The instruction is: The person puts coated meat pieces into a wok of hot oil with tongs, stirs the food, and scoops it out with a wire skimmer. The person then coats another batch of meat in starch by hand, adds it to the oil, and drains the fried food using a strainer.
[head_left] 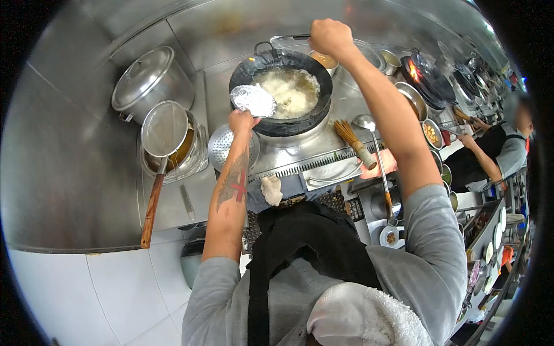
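Observation:
My left hand (242, 121) is closed on the near edge of a shallow dish (254, 100) that looks metallic and holds something white, perhaps powder. The dish is over the left rim of a black wok (244, 74). Inside the wok, pale frothy food (288, 91) sits in bubbling yellowish oil. Up behind the wok, my right hand (332, 39) makes a fist at the end of a black handle (301, 37) with a thin metal part. What that handle belongs to is unclear.
Left stand a lidded stockpot (154, 81) and a wooden-handled strainer (164, 128) over a pot. A perforated ladle (225, 151) lies beside the wok. Right are a bamboo brush (352, 141), a long ladle (378, 155), several bowls, a flaming wok (424, 81) and another person (496, 147).

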`<action>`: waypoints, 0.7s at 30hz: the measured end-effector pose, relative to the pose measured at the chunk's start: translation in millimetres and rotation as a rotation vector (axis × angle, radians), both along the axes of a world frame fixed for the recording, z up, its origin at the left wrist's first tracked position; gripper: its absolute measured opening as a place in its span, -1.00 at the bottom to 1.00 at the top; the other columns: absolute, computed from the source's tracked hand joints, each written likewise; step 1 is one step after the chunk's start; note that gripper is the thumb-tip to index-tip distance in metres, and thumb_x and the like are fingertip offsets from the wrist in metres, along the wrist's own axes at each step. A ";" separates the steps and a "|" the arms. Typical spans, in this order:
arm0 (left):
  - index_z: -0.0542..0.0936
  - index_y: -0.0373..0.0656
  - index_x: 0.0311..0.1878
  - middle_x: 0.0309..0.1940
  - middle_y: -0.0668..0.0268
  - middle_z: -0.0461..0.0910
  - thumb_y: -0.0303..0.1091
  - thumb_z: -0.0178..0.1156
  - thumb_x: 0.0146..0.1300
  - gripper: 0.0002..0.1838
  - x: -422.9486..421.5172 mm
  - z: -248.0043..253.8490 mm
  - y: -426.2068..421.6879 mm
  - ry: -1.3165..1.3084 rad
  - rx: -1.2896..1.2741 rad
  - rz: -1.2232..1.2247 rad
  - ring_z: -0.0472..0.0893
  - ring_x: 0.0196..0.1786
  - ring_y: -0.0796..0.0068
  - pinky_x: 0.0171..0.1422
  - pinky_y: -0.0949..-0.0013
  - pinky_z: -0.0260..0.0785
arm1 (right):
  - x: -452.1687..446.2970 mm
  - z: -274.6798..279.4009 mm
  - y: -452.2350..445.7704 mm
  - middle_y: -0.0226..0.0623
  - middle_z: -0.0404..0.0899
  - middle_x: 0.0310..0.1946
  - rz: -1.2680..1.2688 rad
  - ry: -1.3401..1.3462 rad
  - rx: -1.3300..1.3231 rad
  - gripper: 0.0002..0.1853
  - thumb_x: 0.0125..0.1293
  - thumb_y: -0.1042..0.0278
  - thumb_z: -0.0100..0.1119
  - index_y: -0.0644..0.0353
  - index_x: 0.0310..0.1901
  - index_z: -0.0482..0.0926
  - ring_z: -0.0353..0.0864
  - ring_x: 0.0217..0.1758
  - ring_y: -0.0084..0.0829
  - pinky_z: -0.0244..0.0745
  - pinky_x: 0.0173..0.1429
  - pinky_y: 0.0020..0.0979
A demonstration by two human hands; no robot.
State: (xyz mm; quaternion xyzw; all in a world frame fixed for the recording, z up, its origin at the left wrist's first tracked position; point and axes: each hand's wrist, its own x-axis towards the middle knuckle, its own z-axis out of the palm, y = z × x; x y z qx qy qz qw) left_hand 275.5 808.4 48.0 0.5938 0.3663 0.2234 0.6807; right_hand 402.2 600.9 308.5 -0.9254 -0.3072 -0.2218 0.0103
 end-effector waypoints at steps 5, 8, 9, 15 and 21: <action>0.35 -0.34 -0.53 -0.53 0.13 0.52 -0.56 0.04 0.19 -0.82 -4.6 9.7 -10.3 -0.106 0.004 0.015 0.60 -0.61 0.31 -0.58 0.41 0.55 | 28.0 -63.7 27.5 -0.11 0.65 -0.29 -0.014 0.140 -0.052 -0.80 0.03 0.36 0.13 0.17 -0.31 0.66 0.66 -0.19 -0.14 0.57 -0.14 -0.23; 0.38 -0.35 -0.52 -0.55 0.17 0.51 -0.56 0.06 0.20 -0.82 -10.9 26.9 -13.9 -0.108 -0.014 0.010 0.58 -0.62 0.37 -0.59 0.43 0.53 | 25.0 -77.1 30.4 -0.06 0.64 -0.31 0.027 0.166 -0.079 -0.78 0.02 0.33 0.15 0.24 -0.31 0.64 0.66 -0.19 -0.12 0.56 -0.13 -0.21; 0.38 -0.35 -0.53 -0.56 0.18 0.50 -0.56 0.06 0.20 -0.81 -13.7 27.6 -13.5 -0.118 0.007 -0.006 0.58 -0.62 0.38 -0.59 0.42 0.53 | 5.0 -68.8 23.3 -0.06 0.64 -0.33 0.066 0.185 -0.091 -0.80 0.01 0.35 0.14 0.20 -0.33 0.65 0.66 -0.19 -0.13 0.56 -0.14 -0.21; 0.35 -0.34 -0.57 -0.58 0.20 0.47 -0.54 0.07 0.19 -0.77 -1.9 28.9 -19.2 -0.190 0.105 -0.095 0.58 -0.62 0.37 -0.55 0.41 0.56 | -59.9 -88.3 16.9 -0.04 0.64 -0.34 0.175 0.312 -0.152 -0.80 -0.01 0.36 0.11 0.20 -0.36 0.65 0.66 -0.20 -0.14 0.56 -0.13 -0.20; 0.33 -0.35 -0.53 -0.53 0.14 0.47 -0.55 0.08 0.17 -0.80 7.7 7.3 -8.8 -0.131 -0.083 -0.054 0.59 -0.59 0.29 -0.53 0.39 0.58 | -43.9 -57.3 10.3 -0.03 0.64 -0.36 0.107 0.164 -0.057 -0.78 0.03 0.34 0.06 0.19 -0.34 0.66 0.67 -0.23 -0.13 0.57 -0.14 -0.22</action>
